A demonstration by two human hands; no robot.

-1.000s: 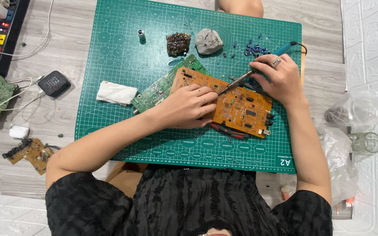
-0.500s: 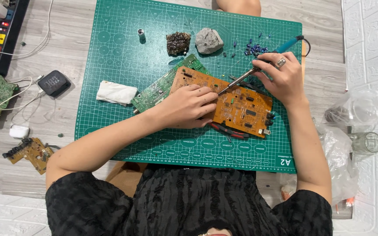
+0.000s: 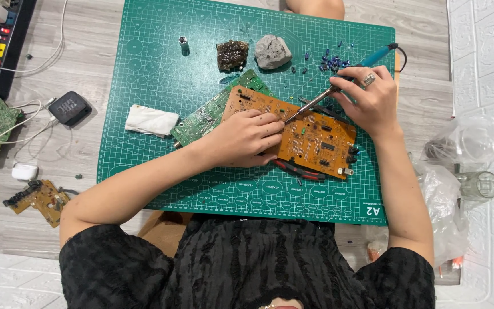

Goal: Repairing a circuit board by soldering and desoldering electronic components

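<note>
we see the orange circuit board (image 3: 310,134) lying on the green cutting mat (image 3: 155,86), our one landmark, right of its middle; our left hand (image 3: 247,137) presses flat on the board's left end, fingers together, while our right hand (image 3: 370,97) pinches a blue-handled soldering iron (image 3: 338,86), tip touching the board's middle; small blue parts (image 3: 330,60) sit loose at the mat's far edge, so we judge some components are off and most remain
</note>
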